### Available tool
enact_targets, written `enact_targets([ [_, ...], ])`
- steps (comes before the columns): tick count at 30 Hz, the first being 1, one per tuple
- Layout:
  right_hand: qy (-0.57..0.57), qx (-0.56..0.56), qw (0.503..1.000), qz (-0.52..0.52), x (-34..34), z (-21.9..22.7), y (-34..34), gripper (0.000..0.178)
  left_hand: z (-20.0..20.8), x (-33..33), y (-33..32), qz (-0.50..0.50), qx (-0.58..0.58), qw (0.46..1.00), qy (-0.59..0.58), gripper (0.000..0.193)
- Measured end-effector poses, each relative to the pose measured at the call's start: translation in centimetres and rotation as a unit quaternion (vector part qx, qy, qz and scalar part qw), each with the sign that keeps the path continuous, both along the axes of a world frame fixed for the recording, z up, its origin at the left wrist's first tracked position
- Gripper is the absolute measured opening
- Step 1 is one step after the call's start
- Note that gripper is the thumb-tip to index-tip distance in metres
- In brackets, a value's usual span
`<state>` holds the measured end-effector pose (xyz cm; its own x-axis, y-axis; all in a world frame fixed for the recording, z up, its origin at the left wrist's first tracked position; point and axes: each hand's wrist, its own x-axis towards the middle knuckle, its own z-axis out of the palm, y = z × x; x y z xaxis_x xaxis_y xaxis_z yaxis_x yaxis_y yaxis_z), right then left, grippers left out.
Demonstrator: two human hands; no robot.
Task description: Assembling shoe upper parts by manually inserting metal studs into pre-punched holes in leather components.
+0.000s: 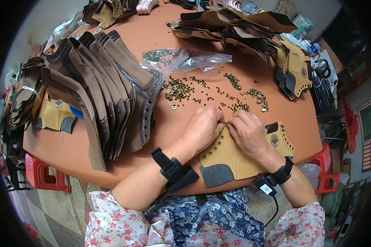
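A round, terracotta-coloured table point(160, 123) fills the view, crowded with cut leather, with red plastic stools point(41, 175) tucked below its near-left edge. At the near edge lies a tan boot upper point(231, 158) with a dark grey heel patch and a row of punched eyelet holes along its far rim. Both hands meet on that rim: the left hand point(202, 127) is curled over the upper's far-left corner, fingers drawn together in a pinch, and the right hand point(249, 133) presses down just beside it, fingertips closed on the same edge. Whatever small piece sits between the fingertips is hidden, so it cannot be told for sure that an eyelet is held.

To do this step well, the leather would best stay flat and pinned by one hand while the other seats each small fitting squarely in its hole, working along the row in order.

Just beyond the hands, scattered brass eyelets point(185, 90) spread across the table, with a clear plastic bag point(185, 59) of more lying farther off. To the left a fanned stack of brown uppers point(107, 90) leans in a row; at the far right sits another pile of tan uppers point(294, 68).
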<state>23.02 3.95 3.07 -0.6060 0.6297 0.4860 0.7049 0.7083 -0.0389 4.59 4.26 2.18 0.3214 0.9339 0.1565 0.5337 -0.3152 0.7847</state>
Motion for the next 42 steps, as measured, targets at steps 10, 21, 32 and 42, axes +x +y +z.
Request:
enact_targets([
  [10, 0.012, -0.001, 1.0, 0.014, 0.0, -0.2, 0.0, 0.011, 0.2, 0.0, -0.1, 0.008, -0.004, 1.0, -0.007, 0.009],
  [21, 0.037, -0.096, 0.994, 0.027, 0.7, 0.5, -0.5, 0.014, -0.4, -0.1, 0.0, 0.015, 0.01, 1.0, -0.007, 0.012],
  [32, 0.183, -0.242, 0.953, -0.006, 1.2, 0.0, 0.3, 0.012, -0.5, -0.1, 0.1, 0.012, 0.022, 1.0, 0.001, 0.012],
  [42, 0.023, -0.062, 0.997, 0.029, 0.6, 0.2, -0.8, 0.018, -0.7, 0.1, 0.1, 0.019, 0.019, 1.0, 0.001, 0.013],
])
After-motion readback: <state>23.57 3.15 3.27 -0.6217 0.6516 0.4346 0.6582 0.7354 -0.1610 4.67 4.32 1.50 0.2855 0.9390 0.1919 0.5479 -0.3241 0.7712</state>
